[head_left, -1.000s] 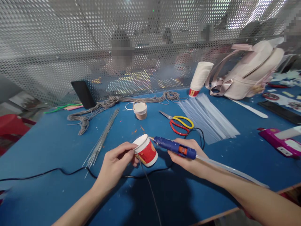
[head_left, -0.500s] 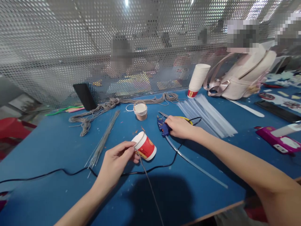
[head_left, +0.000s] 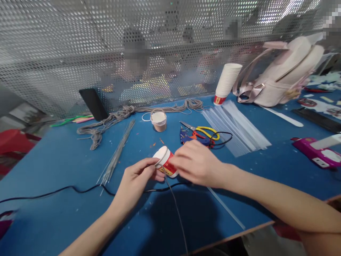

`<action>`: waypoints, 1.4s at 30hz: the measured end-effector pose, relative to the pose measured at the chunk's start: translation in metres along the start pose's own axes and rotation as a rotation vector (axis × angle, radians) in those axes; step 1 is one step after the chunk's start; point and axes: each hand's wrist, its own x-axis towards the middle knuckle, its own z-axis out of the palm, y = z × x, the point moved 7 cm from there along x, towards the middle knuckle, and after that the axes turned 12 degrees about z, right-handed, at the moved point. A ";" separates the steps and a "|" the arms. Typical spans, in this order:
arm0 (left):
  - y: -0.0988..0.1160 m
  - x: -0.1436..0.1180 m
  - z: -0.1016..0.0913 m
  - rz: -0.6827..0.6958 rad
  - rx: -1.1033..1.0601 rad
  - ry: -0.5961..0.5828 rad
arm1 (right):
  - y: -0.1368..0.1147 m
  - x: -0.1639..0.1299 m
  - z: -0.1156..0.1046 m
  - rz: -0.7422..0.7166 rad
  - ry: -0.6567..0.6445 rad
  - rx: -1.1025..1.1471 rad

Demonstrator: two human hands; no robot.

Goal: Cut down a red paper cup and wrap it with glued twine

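In my left hand [head_left: 142, 174] is a red and white paper cup [head_left: 161, 153], tilted on its side, with the thumb and fingers pinching a grey cord [head_left: 174, 199] at its rim. The cord's tail hangs down toward the table's near edge. My right hand [head_left: 198, 163] is at the cup's right side, its curled fingers covering part of the red wall; its fingertips are partly hidden. Just beyond it lies a blue glue gun [head_left: 183, 137] beside yellow-handled scissors [head_left: 207, 132]. A clear glue stick [head_left: 226, 208] shows below my right wrist.
Behind the cup stands a small cord-wrapped cup [head_left: 159, 122]. Grey cord [head_left: 119, 115], wires [head_left: 117, 156], clear sticks [head_left: 237, 129], stacked cups [head_left: 227, 83], a phone [head_left: 93, 105] and a backpack [head_left: 279, 81] are around. A black cable [head_left: 77, 189] crosses the blue table [head_left: 53, 224].
My right hand has let go of the glue gun and moved left and nearer, to the cup's side. The glue gun now lies by the scissors. My left hand keeps its hold.
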 end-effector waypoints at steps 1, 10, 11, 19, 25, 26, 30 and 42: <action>0.001 0.000 0.000 0.007 0.008 0.006 | -0.012 -0.003 0.001 -0.062 0.019 -0.004; -0.004 -0.002 0.003 -0.035 -0.026 -0.019 | -0.032 -0.007 0.010 -0.182 0.081 -0.053; -0.004 -0.002 0.003 -0.039 -0.023 -0.021 | -0.030 -0.008 0.010 -0.171 0.073 -0.028; 0.004 -0.002 0.007 -0.048 0.015 -0.007 | -0.013 -0.013 0.003 -0.059 0.162 0.090; 0.001 -0.002 0.009 -0.037 0.041 -0.042 | -0.007 -0.012 -0.005 0.007 0.235 0.149; 0.001 -0.002 0.009 -0.028 0.045 -0.054 | -0.007 -0.012 -0.007 0.015 0.240 0.164; 0.001 -0.003 0.013 -0.021 0.052 -0.095 | -0.007 -0.010 -0.012 0.042 0.249 0.178; 0.006 -0.004 0.013 -0.026 0.070 -0.106 | 0.000 -0.012 -0.006 0.086 0.230 0.202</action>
